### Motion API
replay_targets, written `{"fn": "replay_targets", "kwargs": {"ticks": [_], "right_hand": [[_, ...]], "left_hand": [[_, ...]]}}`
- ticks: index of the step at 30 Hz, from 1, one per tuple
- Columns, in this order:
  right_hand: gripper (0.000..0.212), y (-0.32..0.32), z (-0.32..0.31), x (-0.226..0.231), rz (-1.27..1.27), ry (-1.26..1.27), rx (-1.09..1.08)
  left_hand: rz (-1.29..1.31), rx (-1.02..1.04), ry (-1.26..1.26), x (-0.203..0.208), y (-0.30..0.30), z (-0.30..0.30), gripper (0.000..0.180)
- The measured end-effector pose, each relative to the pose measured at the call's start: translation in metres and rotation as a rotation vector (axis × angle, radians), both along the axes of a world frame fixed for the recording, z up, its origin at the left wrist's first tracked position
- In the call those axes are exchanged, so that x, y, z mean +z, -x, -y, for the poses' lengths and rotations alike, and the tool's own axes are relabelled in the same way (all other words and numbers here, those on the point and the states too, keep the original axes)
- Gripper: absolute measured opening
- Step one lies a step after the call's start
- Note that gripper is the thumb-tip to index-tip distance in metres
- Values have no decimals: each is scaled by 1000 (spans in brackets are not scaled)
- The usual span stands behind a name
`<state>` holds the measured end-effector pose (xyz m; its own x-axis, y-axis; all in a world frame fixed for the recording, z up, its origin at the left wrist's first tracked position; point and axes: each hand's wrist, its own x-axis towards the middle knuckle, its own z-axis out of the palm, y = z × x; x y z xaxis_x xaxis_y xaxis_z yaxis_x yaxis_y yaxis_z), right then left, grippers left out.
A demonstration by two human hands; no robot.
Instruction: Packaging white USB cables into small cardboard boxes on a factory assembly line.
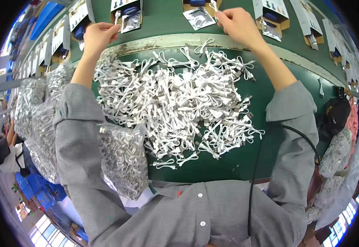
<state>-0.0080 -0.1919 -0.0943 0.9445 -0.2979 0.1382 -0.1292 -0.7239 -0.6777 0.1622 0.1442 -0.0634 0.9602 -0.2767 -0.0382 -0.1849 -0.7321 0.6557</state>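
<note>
At the far left my left hand (100, 36) is closed in a pinch. Its fingertips are just below a short white USB cable (117, 16) that lies beside a silver packet (131, 22) in an open box; whether they grip anything is hidden. My right hand (236, 25) pinches another short white cable (214, 5) over the front of a second box, beside a silver packet (199, 18). Between my forearms a large heap of bundled white USB cables (175, 96) covers the green tabletop (212, 166).
Open boxes (270, 16) holding blue items and silver packets line the green belt beyond a worn rail (154, 44). A clear bag of cables (124, 160) rests by my left arm; more plastic bags (43, 107) stand further left. A black cord (253, 185) hangs before me.
</note>
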Motion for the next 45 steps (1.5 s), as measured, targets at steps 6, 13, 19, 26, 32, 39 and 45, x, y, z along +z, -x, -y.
{"fn": "replay_targets", "kwargs": {"ticks": [6, 13, 19, 26, 32, 39, 45], "right_hand": [[37, -30, 1, 1, 15, -3, -117], [25, 32, 13, -2, 202, 440, 156], [44, 60, 35, -13, 75, 789, 161], [54, 50, 45, 8, -195, 734, -28], [52, 63, 53, 11, -75, 749, -181], [43, 148, 23, 12, -34, 402, 345], [22, 146, 10, -13, 127, 160, 234]], "left_hand": [[206, -88, -221, -33, -40, 26, 37], [414, -531, -227, -23, 22, 60, 41], [393, -662, -501, -34, 53, 73, 67], [553, -513, -739, -33, 59, 122, 69], [412, -546, -637, -6, 83, 147, 67], [213, -873, -415, 20, 140, 147, 64], [238, -865, -472, 5, 168, 176, 76]]}}
